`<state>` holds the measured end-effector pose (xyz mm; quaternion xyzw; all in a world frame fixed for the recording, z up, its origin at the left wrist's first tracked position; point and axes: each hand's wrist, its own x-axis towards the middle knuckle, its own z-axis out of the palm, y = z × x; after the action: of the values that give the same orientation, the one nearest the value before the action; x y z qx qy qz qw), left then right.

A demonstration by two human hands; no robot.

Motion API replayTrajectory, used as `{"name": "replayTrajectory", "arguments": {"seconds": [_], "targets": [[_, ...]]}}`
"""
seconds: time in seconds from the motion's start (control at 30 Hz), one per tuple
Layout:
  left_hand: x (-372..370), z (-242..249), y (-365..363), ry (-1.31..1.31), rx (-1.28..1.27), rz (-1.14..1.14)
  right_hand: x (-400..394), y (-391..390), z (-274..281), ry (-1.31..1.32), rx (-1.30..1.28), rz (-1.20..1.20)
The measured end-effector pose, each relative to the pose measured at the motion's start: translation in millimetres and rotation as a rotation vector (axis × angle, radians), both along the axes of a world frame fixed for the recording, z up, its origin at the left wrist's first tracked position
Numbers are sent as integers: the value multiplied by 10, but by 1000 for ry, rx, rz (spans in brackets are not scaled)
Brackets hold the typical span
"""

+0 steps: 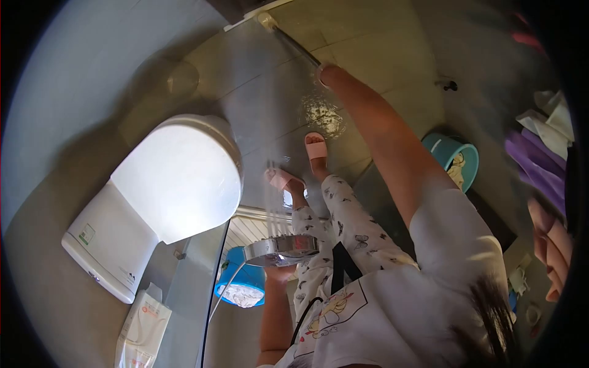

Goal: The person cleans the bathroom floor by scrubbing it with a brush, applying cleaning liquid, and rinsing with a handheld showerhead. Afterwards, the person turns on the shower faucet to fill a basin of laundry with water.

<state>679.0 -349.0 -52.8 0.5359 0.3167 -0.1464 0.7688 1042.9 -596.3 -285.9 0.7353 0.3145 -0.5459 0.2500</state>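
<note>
Near the lower middle, my left hand is wrapped round a silver shower head, partly hidden behind it. Streams of water leave the shower head toward the tiled floor. Farther forward, my right hand grips the dark handle of a long brush. The brush's pale head is at the floor's far edge, near a door sill. Wet, shiny patches show on the tiles in front of my pink slippers.
A white toilet with its lid down stands at the left. Behind a glass panel is a blue bucket holding pale cloth. At the right are a teal bucket and hanging purple cloth.
</note>
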Motion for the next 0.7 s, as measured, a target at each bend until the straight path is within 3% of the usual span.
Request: {"name": "replayTrajectory", "arguments": {"seconds": [0.07, 0.1, 0.2, 0.23, 0.3, 0.33, 0.37, 0.4, 0.47, 0.5, 0.57, 0.63, 0.7], "targets": [[3, 111, 7, -8, 107, -148, 187, 382, -506, -27, -218, -440], [4, 163, 10, -16, 161, -221, 56, 552, -417, -137, -149, -702], [-356, -99, 131, 92, -58, -35, -643, 1034, 300, -498, 96, -1485], [-337, -76, 94, 86, -10, 21, -820, 1085, 359, -449, 23, -1551], [-250, 13, 111, -31, 272, -113, -1210, 1032, 475, -319, -12, -1289], [-121, 95, 164, -149, 504, -304, -1368, 945, 564, -244, 25, -963], [7, 174, 189, -276, 733, -497, -1548, 848, 505, -228, 8, -1036], [104, 245, 140, -168, 470, -258, -1686, 754, 470, -218, -8, -1114], [83, 195, 138, -182, 351, -220, -1828, 637, 693, -64, -21, -907], [62, 183, 137, -185, 294, -207, -1867, 592, 790, -32, -51, -926], [156, 254, 153, -293, 390, -303, -1917, 506, 992, -11, -135, -1088], [244, 340, 180, -305, 378, -348, -2049, 338, 1028, -81, -100, -1090], [307, 405, 152, -221, 266, -337, -2244, 30, 880, -205, 71, -794]]}}
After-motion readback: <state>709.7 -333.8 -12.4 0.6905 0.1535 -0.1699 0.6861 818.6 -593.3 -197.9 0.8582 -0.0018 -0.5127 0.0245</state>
